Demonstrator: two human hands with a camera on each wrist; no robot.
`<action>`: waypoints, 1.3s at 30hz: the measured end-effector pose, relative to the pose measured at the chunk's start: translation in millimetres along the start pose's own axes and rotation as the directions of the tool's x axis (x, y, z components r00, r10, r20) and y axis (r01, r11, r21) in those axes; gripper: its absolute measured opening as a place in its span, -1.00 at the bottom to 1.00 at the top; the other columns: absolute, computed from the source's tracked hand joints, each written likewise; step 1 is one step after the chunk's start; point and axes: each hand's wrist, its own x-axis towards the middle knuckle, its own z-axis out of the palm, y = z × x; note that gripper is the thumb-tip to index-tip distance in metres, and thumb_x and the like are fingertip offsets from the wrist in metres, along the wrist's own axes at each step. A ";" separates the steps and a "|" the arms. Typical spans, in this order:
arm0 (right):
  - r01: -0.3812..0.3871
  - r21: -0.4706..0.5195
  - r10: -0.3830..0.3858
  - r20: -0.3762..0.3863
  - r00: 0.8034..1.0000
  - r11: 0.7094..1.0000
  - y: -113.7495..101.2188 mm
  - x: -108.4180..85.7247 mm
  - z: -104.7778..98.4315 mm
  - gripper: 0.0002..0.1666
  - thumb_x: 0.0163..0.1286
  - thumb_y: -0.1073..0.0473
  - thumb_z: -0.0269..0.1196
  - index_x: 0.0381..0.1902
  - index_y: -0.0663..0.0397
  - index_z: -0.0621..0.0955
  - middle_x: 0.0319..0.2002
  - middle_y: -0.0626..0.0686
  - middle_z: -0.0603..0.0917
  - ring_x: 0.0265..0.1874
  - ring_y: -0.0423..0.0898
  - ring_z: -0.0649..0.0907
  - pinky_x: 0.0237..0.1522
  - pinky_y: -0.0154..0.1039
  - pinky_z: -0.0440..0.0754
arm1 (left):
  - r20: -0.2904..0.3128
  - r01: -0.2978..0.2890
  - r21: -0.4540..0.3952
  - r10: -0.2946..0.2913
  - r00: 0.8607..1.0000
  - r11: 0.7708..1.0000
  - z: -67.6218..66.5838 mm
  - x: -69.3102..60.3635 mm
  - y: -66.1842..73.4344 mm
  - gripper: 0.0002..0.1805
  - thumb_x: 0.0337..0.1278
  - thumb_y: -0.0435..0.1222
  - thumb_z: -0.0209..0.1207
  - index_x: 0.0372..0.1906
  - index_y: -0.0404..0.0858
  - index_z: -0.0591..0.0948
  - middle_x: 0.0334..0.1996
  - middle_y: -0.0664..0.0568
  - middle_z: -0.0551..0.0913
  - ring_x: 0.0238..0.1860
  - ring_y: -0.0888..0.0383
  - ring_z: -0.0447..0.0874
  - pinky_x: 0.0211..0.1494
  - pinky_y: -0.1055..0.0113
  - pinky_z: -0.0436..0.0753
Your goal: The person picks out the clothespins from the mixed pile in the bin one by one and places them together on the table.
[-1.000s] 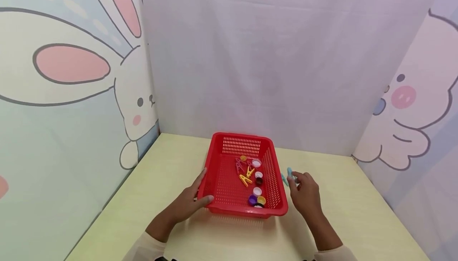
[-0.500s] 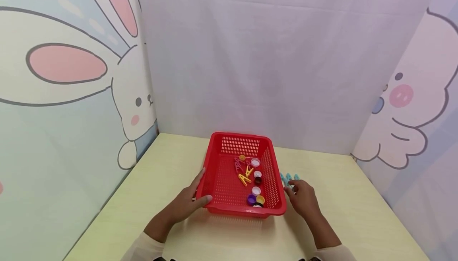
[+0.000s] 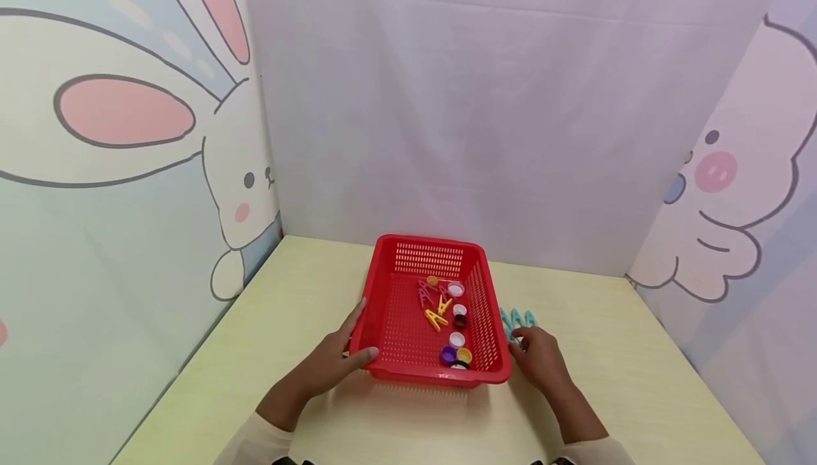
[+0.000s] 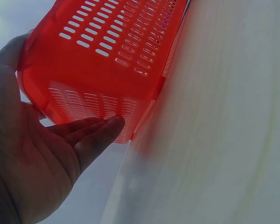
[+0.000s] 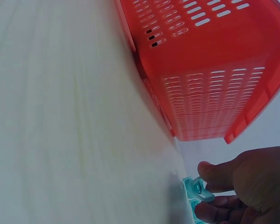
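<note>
A red plastic basket (image 3: 398,373) with slotted walls stands on the table, holding clothespins and bottle caps. My left hand (image 3: 328,362) holds its near left corner, the thumb over the rim and the fingers along the outer wall. Beyond the basket's right wall, my right hand (image 3: 541,357) pinches a teal clothespin (image 5: 199,190) between thumb and fingers, low over the tabletop. More teal clothespins (image 3: 516,317) lie in a row just past its fingertips. The hand partly hides the held one in the head view.
Inside the basket are yellow clothespins (image 3: 436,320), pink clothespins (image 3: 424,295), a purple cap (image 3: 449,356), a white cap (image 3: 457,340) and several other caps. The pale wooden table (image 3: 613,366) ends at a grey curtain (image 3: 447,110) behind, with cartoon-printed panels on both sides.
My right hand has lowered and come slightly nearer to me; a teal clothespin was raised in its fingers earlier. More of the teal row now shows. The left hand keeps its hold on the basket.
</note>
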 end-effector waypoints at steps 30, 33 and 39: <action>0.033 -0.043 -0.034 -0.015 0.999 0.999 5.8 1.6 4.9 -0.64 0.29 0.20 0.55 -0.04 0.31 0.77 -0.37 0.09 0.68 -0.35 -0.03 0.57 -0.36 -0.21 0.57 | -0.008 -0.004 -0.004 0.004 1.000 1.000 0.4 -0.2 0.5 0.23 0.28 0.03 0.45 0.82 0.03 -0.10 0.49 -0.22 0.50 0.42 -0.13 0.58 0.10 0.15 0.88; 0.034 -0.043 -0.035 -0.022 0.999 0.999 5.0 1.0 4.2 -0.62 0.27 0.21 0.57 -0.03 0.32 0.78 -0.35 0.10 0.70 -0.33 -0.02 0.58 -0.34 -0.20 0.60 | -0.007 -0.014 -0.006 0.014 1.000 1.000 0.4 -0.3 0.1 0.23 0.28 0.02 0.46 0.82 0.03 -0.10 0.49 -0.22 0.49 0.43 -0.15 0.57 0.11 0.16 0.88; 0.044 -0.058 -0.046 -0.045 0.998 0.997 5.0 0.1 2.3 -0.54 0.19 0.20 0.63 -0.03 0.35 0.76 -0.28 0.16 0.75 -0.30 0.01 0.63 -0.27 -0.08 0.71 | -0.004 -0.014 -0.008 0.014 1.000 1.000 0.0 -0.2 -0.2 0.24 0.27 0.04 0.46 0.82 0.03 -0.10 0.49 -0.22 0.48 0.43 -0.14 0.56 0.10 0.16 0.88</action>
